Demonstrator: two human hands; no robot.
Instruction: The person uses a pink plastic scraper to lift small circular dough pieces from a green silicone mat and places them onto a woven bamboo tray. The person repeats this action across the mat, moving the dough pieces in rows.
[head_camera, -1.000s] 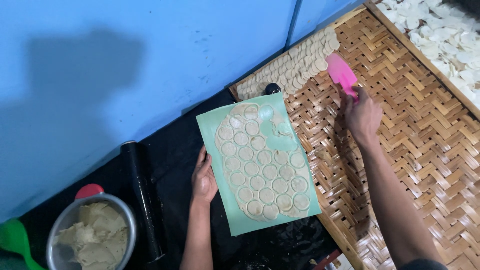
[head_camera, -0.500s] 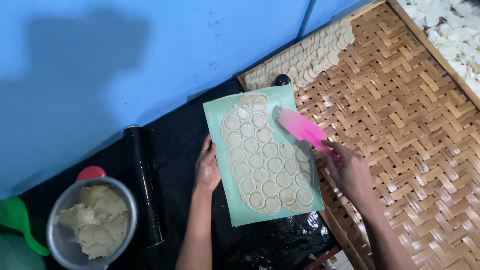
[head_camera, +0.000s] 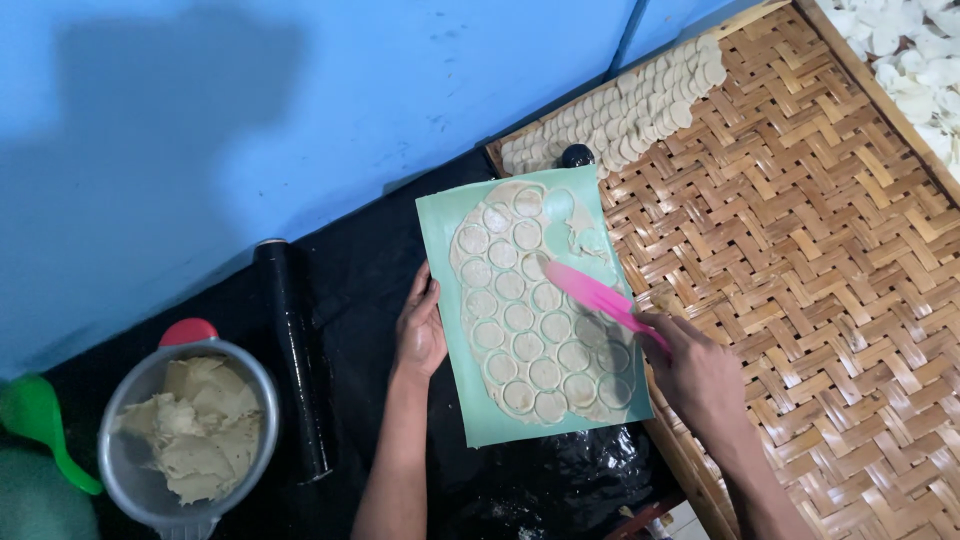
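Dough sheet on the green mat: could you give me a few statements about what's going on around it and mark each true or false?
1. The right hand holds a pink spatula over the dough sheet. True.
2. The left hand grips the black rolling pin. False: it rests at the green mat's left edge.
3. The dough sheet is marked with cut circles. True.
4. The metal bowl is empty. False: it holds a lump of dough.
5. Dough discs lie in rows on the woven tray. True.
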